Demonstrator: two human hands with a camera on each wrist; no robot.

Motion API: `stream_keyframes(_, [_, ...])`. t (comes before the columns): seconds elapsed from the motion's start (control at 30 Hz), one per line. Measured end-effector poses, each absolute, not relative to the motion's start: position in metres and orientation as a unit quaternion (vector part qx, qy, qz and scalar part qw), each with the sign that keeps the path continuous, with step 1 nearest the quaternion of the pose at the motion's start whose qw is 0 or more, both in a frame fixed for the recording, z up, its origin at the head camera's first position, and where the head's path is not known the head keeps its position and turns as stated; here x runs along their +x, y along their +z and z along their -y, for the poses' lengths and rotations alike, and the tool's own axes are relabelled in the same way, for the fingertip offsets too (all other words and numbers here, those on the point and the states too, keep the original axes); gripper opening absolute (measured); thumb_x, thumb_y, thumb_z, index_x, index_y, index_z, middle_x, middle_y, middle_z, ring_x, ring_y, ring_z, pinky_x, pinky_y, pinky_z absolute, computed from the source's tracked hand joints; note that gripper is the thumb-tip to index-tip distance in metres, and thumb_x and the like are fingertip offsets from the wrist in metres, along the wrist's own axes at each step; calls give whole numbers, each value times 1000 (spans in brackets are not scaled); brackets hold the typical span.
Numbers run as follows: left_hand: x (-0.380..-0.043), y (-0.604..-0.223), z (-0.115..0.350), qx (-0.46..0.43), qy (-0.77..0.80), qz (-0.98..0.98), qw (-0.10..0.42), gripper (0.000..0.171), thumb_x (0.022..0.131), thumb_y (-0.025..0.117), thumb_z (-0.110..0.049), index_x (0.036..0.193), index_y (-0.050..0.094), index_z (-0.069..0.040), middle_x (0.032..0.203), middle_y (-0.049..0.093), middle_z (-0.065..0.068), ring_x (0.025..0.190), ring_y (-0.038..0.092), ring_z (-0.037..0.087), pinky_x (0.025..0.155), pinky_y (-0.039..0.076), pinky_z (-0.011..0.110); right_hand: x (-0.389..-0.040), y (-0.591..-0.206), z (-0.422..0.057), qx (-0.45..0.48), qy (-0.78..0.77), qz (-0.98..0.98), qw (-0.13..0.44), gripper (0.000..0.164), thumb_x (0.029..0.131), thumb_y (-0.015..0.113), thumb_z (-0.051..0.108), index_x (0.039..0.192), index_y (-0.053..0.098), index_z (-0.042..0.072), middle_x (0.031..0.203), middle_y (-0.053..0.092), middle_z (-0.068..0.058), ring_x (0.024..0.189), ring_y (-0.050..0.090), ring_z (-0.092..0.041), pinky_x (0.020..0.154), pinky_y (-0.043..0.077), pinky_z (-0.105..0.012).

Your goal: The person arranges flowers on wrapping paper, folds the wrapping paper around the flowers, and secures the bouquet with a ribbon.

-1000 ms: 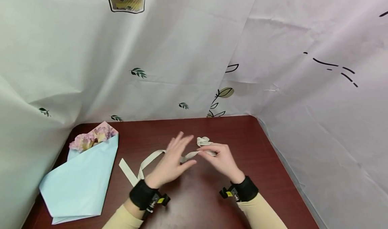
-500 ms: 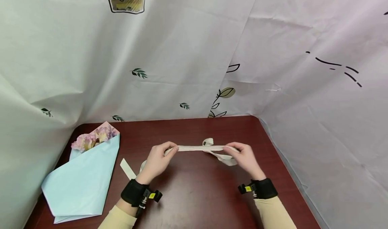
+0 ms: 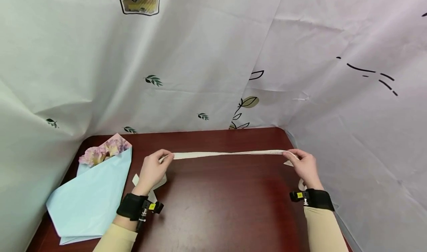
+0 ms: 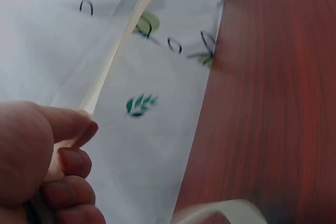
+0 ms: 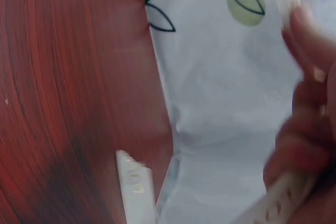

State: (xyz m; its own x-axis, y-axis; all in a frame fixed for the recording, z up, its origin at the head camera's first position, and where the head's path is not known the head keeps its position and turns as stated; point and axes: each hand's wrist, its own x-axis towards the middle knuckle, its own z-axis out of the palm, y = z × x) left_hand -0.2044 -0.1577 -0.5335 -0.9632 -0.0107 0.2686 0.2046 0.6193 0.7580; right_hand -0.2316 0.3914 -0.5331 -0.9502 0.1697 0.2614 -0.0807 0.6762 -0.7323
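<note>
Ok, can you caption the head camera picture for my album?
Two hands hold a ribbon stretched between them, with flowers in blue paper on the table.

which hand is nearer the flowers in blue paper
The left hand, pinching the ribbon closer to the blue-wrapped flowers. The right hand pinches the same ribbon farther off, near the right edge of the table.

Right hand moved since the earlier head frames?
Yes. In the head view, the right hand has moved right over the table, toward its right edge.

Ribbon (image 3: 200, 155) — matt cloth; table (image 3: 217, 200) — glossy, wood-grained; wrapping (image 3: 90, 200) smooth, papery.
</note>
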Motion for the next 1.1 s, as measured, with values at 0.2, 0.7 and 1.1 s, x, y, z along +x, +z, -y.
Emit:
stream_keyframes(0.2, [-210, -538, 179, 52, -382, 918, 95, 32, 108, 65, -35, 115, 77, -6, 93, 76, 13, 74, 63, 27, 63, 45, 37, -244, -553, -389, -72, 339, 923, 167, 43, 102, 73, 47, 116, 81, 7, 85, 74, -7, 72, 60, -19, 64, 43, -32])
stream_keyframes(0.7, [-202, -575, 192, 88, -335, 938, -22, 38, 103, 65, -24, 134, 63, -1, 97, 72, 15, 69, 63, 25, 59, 46, 40, -248, -603, -350, -29, 326, 942, 72, 33, 104, 72, 30, 127, 76, 6, 112, 77, -17, 96, 70, -35, 87, 53, -53])
stream_keyframes(1.1, [-187, -572, 200, 55, -298, 951, -60, 32, 101, 72, -29, 115, 69, -1, 89, 71, 11, 73, 65, 26, 63, 48, 43, -236, -600, -348, 2, 318, 948, 2, 32, 96, 81, 38, 112, 79, 10, 95, 75, -4, 83, 63, -22, 80, 50, -42])
